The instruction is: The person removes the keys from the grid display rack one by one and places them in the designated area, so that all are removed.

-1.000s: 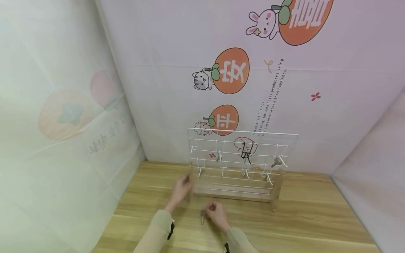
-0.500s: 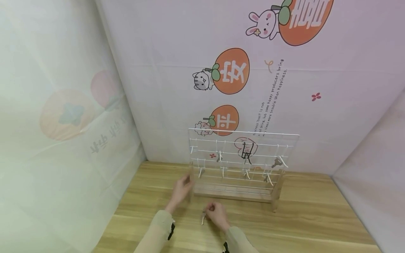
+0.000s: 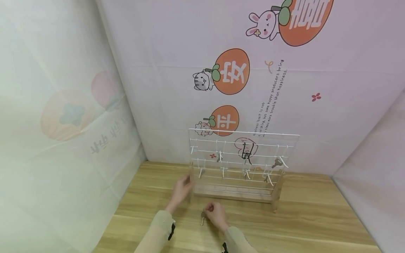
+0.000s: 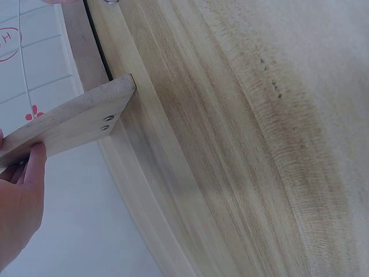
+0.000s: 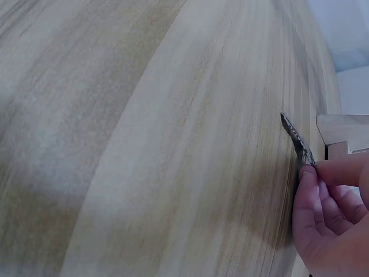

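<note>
My right hand point(image 3: 216, 215) pinches a small metal key point(image 3: 203, 215) by its head, low over the wooden table in front of the rack. In the right wrist view the key point(image 5: 295, 135) sticks out from between thumb and forefinger. A white wire-grid rack point(image 3: 243, 132) with wooden ends stands at the back of the table. My left hand point(image 3: 181, 191) grips its left wooden end panel point(image 4: 81, 118), thumb on one face. Keys hang on some of its hooks, among them a dark key point(image 3: 277, 162) at the upper right and another key point(image 3: 219, 157) at the upper left.
A black hook point(image 3: 246, 154) sits among the white ones on the grid. Behind the rack rises a printed cloth wall point(image 3: 171, 105), with further cloth walls at left and right. The wooden table point(image 3: 316, 218) extends to both sides of the rack.
The key in my right hand has turned slightly. My left hand stays on the end panel, and the rack has not visibly moved.
</note>
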Tool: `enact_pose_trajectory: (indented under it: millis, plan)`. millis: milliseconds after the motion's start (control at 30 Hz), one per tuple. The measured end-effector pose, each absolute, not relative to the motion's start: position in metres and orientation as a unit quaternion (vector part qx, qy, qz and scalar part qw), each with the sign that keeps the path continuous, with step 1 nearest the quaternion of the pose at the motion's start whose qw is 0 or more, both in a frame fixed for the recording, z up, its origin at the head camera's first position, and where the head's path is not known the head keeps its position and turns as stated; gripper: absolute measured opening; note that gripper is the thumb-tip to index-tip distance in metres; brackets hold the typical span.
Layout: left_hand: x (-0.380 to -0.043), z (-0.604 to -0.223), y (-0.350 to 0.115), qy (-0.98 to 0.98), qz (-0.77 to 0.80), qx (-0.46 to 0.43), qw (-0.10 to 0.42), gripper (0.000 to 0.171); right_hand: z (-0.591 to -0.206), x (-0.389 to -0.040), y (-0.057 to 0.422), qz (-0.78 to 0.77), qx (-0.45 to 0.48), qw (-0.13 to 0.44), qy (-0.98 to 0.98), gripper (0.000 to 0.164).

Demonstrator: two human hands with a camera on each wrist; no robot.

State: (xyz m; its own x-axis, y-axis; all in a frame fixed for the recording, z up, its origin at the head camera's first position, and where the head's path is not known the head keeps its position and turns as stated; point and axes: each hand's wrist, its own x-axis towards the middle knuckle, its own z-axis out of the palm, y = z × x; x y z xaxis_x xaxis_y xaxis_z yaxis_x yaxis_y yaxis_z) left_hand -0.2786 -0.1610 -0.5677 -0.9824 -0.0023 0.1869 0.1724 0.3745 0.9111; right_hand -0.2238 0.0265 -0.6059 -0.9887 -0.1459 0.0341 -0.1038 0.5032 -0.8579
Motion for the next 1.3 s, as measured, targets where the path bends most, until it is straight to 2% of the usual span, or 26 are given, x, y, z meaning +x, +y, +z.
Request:
enact_pose_trajectory:
  millis: [333,1300]
  plan:
    - [-0.277,-0.565,-0.161,-0.807,-0.582,-0.065,0.073,0.052,-0.603,-0.222,0.029,-0.494,-0.094,0.014,0.864,0.001]
    - [-0.276,-0.565,-0.159,-0.808,-0.584,-0.049,0.065,0.052,-0.590,-0.217,0.039,-0.513,-0.088,0.013,0.854,0.010]
